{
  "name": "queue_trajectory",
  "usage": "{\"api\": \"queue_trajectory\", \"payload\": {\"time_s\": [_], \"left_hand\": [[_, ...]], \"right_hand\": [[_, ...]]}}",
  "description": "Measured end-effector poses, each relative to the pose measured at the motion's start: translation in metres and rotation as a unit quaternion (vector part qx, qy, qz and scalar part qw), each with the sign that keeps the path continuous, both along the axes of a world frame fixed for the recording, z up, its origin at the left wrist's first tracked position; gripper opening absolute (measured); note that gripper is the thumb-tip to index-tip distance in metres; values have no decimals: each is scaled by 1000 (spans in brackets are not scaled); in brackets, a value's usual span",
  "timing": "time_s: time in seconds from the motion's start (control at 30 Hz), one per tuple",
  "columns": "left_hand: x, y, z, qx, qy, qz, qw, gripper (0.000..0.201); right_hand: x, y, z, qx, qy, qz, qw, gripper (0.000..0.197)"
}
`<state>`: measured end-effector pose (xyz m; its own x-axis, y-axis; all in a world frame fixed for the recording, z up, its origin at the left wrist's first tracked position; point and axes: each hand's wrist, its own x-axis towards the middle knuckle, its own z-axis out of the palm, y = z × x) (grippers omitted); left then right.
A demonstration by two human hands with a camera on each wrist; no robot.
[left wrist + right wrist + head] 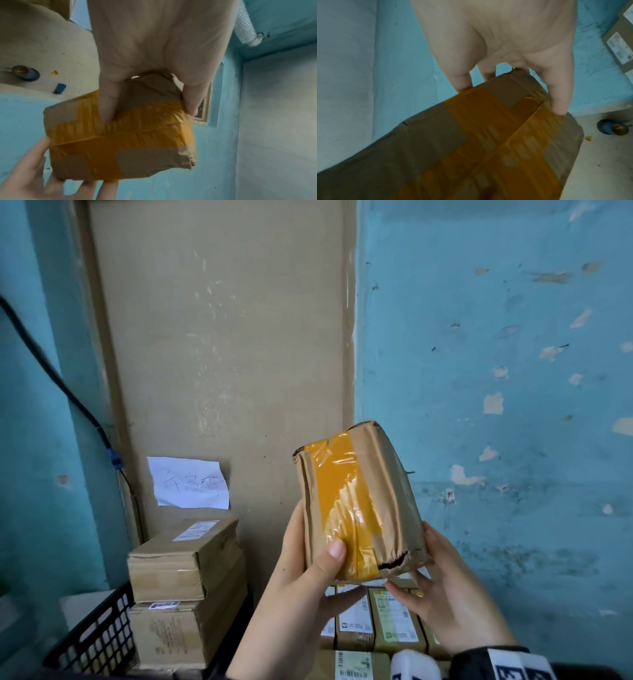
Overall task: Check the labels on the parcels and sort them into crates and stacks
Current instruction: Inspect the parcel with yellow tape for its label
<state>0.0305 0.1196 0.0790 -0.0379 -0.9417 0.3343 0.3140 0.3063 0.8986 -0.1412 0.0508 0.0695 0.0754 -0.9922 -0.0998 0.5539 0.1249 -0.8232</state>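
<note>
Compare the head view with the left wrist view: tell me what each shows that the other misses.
Head only: the black crate, the stacked boxes beside it, a handwritten note on the board, labelled parcels below the hands.
Left wrist only: a corrugated hose near the ceiling.
Both: the taped parcel held by the left hand and right hand; no label visible on it.

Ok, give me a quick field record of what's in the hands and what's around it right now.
held item: brown parcel wrapped with yellow tape, raised in front of the wall
left hand: grips the parcel's lower left, thumb on the tape
right hand: holds the lower right corner, fingers underneath
parcel condition: crumpled, torn at the lower right edge
label on parcel: none visible on the faces shown
left side: black crate, beside it stacked boxes
below hands: labelled boxes in rows
wall: paper note with handwriting
</note>
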Motion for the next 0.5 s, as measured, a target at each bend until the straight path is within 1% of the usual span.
{"api": "queue_trajectory", "payload": {"time_s": [0.1, 0.2, 0.3, 0.33, 0.4, 0.43, 0.5], "left_hand": [[-4, -2, -2, -25, 10, 13, 1000, 73], [-7, -3, -4, -26, 12, 22, 999, 78], [-9, -3, -5, -34, 2, 24, 999, 73], [-9, -4, -6, -41, -3, 29, 999, 70], [-11, -4, -5, -57, -16, 49, 997, 64], [-12, -5, -5, -63, -20, 59, 996, 63], [-13, -5, -4, -73, -28, 71, 994, 66]], "right_hand": [[1, 3, 3, -27, 74, 6, 997, 26], [-1, 5, 5, -77, 164, -23, 983, 22], [-5, 7, 10, -128, 220, -35, 966, 24], [-5, 9, 11, -139, 229, -27, 963, 25], [-5, 16, 16, -161, 210, 3, 964, 24], [-5, 20, 19, -181, 196, 29, 963, 29], [-7, 27, 24, -241, 196, 92, 946, 50]]}}
